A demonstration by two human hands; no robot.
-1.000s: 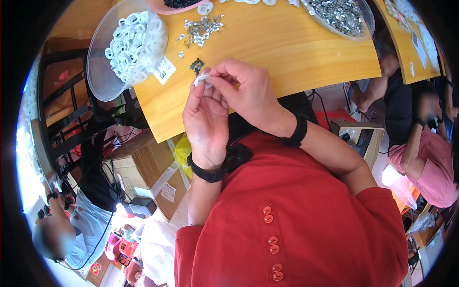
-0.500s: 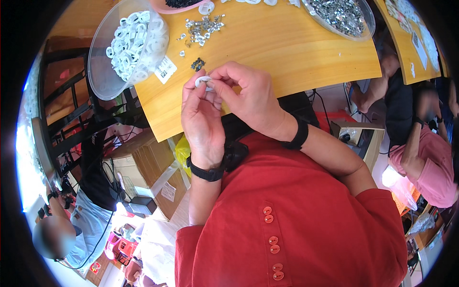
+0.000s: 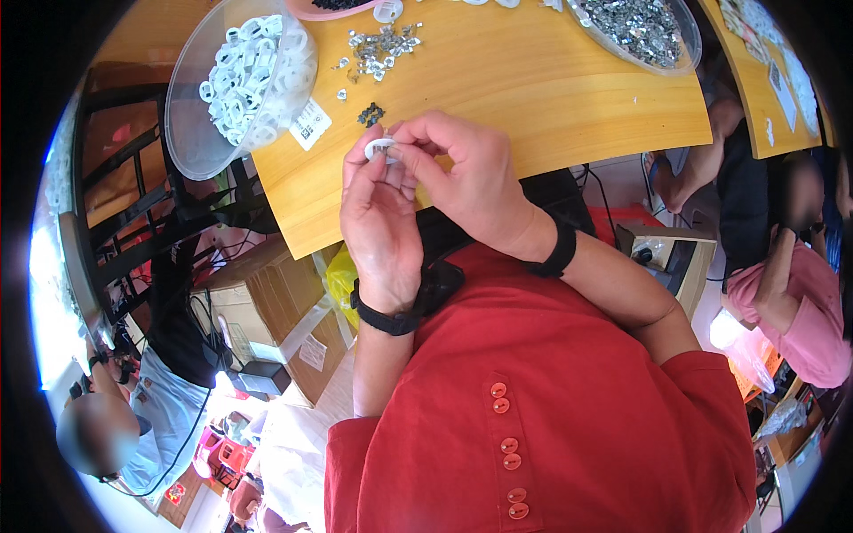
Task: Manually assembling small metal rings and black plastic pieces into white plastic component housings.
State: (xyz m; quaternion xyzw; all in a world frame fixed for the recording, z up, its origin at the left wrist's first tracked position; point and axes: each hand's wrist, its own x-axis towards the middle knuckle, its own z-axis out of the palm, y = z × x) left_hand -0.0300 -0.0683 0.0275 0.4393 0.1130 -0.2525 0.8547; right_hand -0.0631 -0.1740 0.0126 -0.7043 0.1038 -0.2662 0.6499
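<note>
Your left hand [image 3: 382, 226], palm turned up, grasps the white round part [image 3: 380, 145] by its left edge. The fingers of your right hand [image 3: 471, 173] pinch its right edge. The part sits between both sets of fingers, held up rather than laid on the worktop [image 3: 533, 98]. A darker detail shows beside the right thumb; it is too small to identify, and you cannot tell whether the right fingers also grip a smaller piece.

Use the left grip as the fixture: firm but light, since a thin rim probably slips or flexes under uneven pressure. Make fine adjustments with the right fingertips only. Direct any pressure toward the left thumb, so that the part does not tip. Angle the face upward until you see it past the right thumb, which covers some of it.

Mind the surroundings. Just beyond the fingers lies a cluster of small black pieces [image 3: 370, 114]; a stray knuckle could scatter them. Farther beyond the fingers lie loose silvery pieces [image 3: 382, 55]. To the left of the fingers stands a clear bowl [image 3: 182, 98] of white rings [image 3: 249, 71]. Well to the right and beyond is a clear tub [image 3: 695, 55] of shiny pieces [image 3: 635, 31].
</note>
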